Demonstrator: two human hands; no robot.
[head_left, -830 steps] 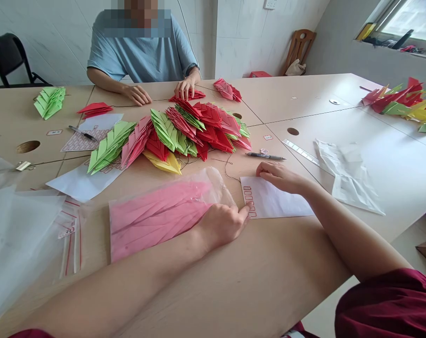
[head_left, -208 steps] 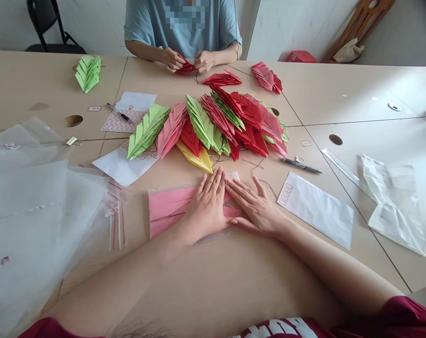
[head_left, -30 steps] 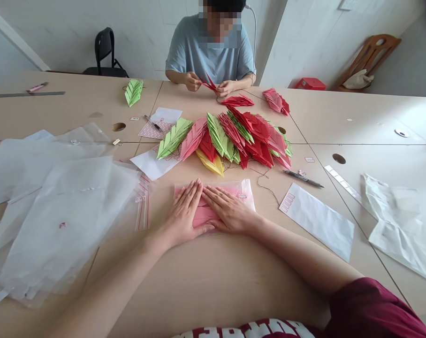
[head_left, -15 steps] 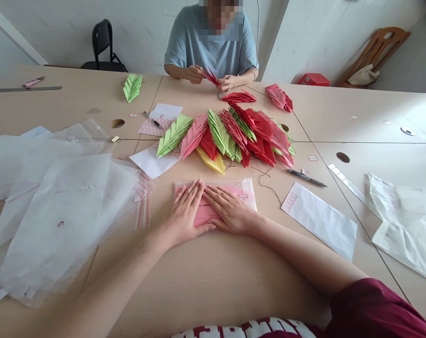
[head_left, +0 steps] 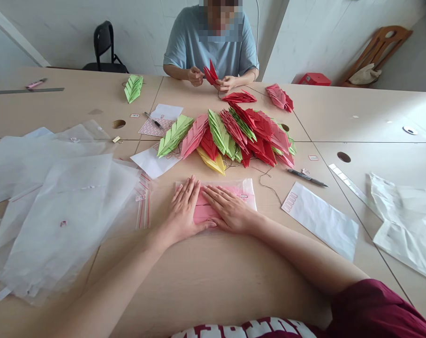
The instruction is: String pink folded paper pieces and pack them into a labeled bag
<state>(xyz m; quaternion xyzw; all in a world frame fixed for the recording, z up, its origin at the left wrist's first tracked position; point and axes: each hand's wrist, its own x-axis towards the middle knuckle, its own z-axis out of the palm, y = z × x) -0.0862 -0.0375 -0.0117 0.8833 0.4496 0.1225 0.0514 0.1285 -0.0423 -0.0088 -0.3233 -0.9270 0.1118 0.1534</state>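
Observation:
A clear plastic bag (head_left: 248, 193) with pink paper (head_left: 203, 213) inside lies flat on the table in front of me. My left hand (head_left: 185, 211) rests open on its left part, fingers stretched out and pointing away from me. On the right part lies my right hand (head_left: 232, 210), also flat and open, its fingers slanting toward the upper left. Both thumbs come close together near the bag's front edge. Just beyond the bag is a pile of folded paper pieces (head_left: 230, 134) in red, pink, green and yellow.
Translucent plastic bags (head_left: 68, 206) overlap on the left. To the right lie a white paper slip (head_left: 320, 223), a pen (head_left: 306, 177) and a crumpled white bag (head_left: 399, 225). Across the table, a person in a blue shirt (head_left: 188, 42) holds a red folded paper piece (head_left: 211, 74).
My left hand has shifted slightly left and away from me, opening a gap between the hands' fingertips. The person opposite has raised and turned the red folded paper piece.

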